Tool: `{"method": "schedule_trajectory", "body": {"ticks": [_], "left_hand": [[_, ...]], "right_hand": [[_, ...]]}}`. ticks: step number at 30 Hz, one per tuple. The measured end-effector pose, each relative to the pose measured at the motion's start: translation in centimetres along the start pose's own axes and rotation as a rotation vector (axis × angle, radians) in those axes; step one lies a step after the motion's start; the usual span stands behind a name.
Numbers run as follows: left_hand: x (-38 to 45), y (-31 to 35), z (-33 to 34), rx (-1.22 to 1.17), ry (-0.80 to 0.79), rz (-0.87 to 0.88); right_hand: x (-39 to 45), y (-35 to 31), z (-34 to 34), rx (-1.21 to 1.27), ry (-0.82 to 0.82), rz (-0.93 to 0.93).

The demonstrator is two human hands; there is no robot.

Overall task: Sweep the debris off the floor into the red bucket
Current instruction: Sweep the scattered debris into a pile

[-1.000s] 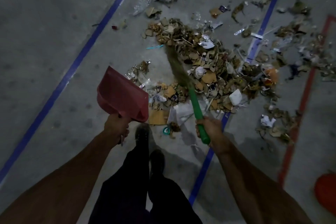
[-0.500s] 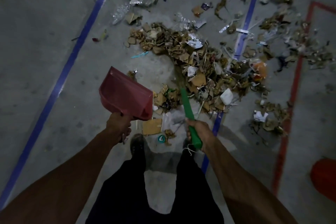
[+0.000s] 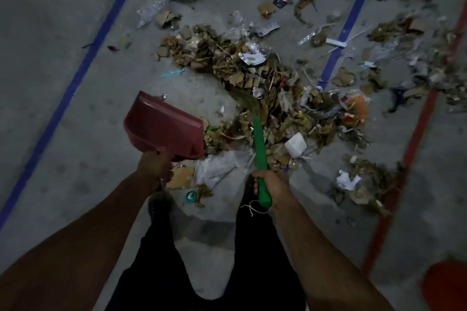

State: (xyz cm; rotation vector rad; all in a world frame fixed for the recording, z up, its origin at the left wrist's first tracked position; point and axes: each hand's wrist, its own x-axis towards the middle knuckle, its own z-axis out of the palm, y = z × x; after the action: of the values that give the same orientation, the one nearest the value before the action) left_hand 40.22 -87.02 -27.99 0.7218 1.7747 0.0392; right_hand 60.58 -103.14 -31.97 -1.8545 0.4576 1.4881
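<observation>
Below my head camera, on the grey floor (image 3: 63, 83), the debris (image 3: 265, 88) lies in a loose heap between a blue line (image 3: 83, 68) and a red line (image 3: 414, 139), with scattered pieces beyond. My right hand (image 3: 271, 185) is clamped around the green handle of the broom (image 3: 260, 149); its bristles are buried in the near side of the heap, placed, I judge, to draw scraps toward me. My left hand (image 3: 154, 166) grips the handle of the red dustpan (image 3: 164, 126), held tilted above the floor just left of the heap, apparently ready to be lowered to receive the sweepings. At lower right, the red bucket (image 3: 444, 285) shows only partly at the frame's edge, well apart from the heap, so collected debris must be carried over to it.
</observation>
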Motion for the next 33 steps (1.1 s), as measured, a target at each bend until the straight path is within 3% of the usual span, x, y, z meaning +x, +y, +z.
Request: {"method": "schedule_trajectory", "body": {"ticks": [9, 20, 26, 33], "left_hand": [[-1.7, 3.7, 7.8, 0.036, 0.039, 0.040], [-0.7, 5.5, 11.1, 0.037, 0.009, 0.072], [-1.5, 5.3, 10.9, 0.013, 0.016, 0.098], [-4.0, 4.4, 8.2, -0.028, -0.038, 0.132]], "right_hand": [[3.0, -8.0, -5.3, 0.335, 0.019, 0.034], [6.1, -16.2, -11.8, 0.586, 0.064, -0.075], [5.7, -17.3, -15.2, 0.644, 0.067, -0.085], [-0.5, -14.1, -12.2, 0.660, 0.163, -0.206]]}}
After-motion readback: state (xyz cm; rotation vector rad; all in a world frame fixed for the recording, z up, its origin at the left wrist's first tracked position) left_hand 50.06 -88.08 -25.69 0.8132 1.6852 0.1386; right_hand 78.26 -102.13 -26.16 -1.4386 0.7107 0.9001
